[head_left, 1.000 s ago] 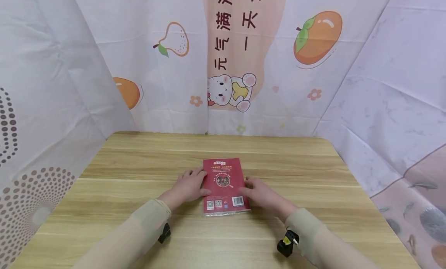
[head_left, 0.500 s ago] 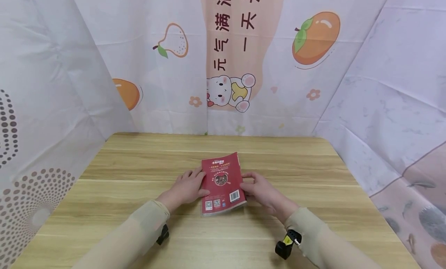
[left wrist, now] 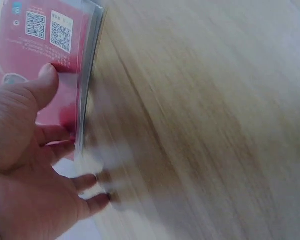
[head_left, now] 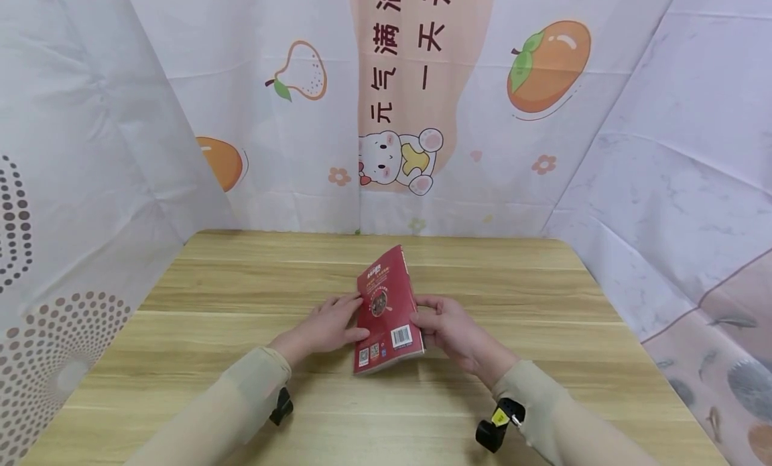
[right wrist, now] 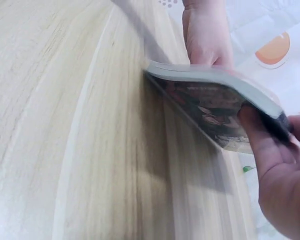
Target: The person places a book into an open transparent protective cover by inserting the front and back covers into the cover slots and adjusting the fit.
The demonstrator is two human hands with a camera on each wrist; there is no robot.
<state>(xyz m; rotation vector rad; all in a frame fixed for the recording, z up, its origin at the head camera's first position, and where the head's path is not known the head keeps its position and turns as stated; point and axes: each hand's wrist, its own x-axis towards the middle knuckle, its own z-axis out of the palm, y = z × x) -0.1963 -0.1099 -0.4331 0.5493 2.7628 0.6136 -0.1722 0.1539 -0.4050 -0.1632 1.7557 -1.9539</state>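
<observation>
A red paperback book [head_left: 393, 306], its barcode and QR codes facing up, is tilted on the table with its right side raised. My right hand [head_left: 454, 328] pinches that raised edge, thumb on the red cover and fingers underneath. From the right wrist view, the dark, pictured underside of the book [right wrist: 205, 112] shows above the wood, with fingers of the right hand [right wrist: 285, 180] against it. At the lower left edge, my left hand [head_left: 326, 326] touches the book with fingers spread. Its thumb [left wrist: 47, 82] lies on the red cover in the left wrist view.
The wooden table [head_left: 241, 271] carries the book and both forearms. A printed cloth [head_left: 289, 157] hangs behind its far edge, and more cloth covers both sides. Black wrist devices, such as the right one [head_left: 493, 434], hang beneath the sleeves.
The book lay flat a second ago. Its right side has since risen and swung up to the left, with my right hand gripping it. My left hand has stayed at the left edge.
</observation>
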